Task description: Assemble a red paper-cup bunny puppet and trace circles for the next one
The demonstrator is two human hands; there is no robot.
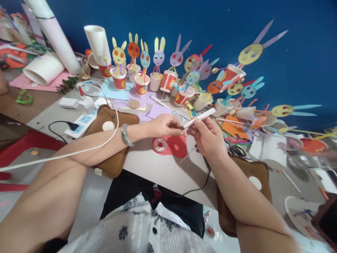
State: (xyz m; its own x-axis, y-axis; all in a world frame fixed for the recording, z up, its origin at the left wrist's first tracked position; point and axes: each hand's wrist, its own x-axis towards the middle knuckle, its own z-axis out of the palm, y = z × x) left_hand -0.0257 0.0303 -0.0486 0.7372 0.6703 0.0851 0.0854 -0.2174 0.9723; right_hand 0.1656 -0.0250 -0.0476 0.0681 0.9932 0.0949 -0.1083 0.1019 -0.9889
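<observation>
My right hand (pixel 209 135) is closed around a slim white pen-like stick (pixel 201 117), which slants up to the right. The fingers of my left hand (pixel 167 125) are pinched at its lower left end, where a small dark tip shows. Below my hands a red paper sheet (pixel 180 149) lies on the table, with a white tape roll (pixel 160 144) on its left part. Beside my right wrist a thin translucent stick (pixel 187 156) points down left; whatever it joins is partly hidden by the hand.
Several paper cups with rabbit-faced figures (pixel 158 58) line the blue wall. A power strip (pixel 83 123) and a white cable lie left. Brown cushions (pixel 112 140) sit under both forearms. Black-handled scissors (pixel 237 150) and orange paper (pixel 233 126) are at right.
</observation>
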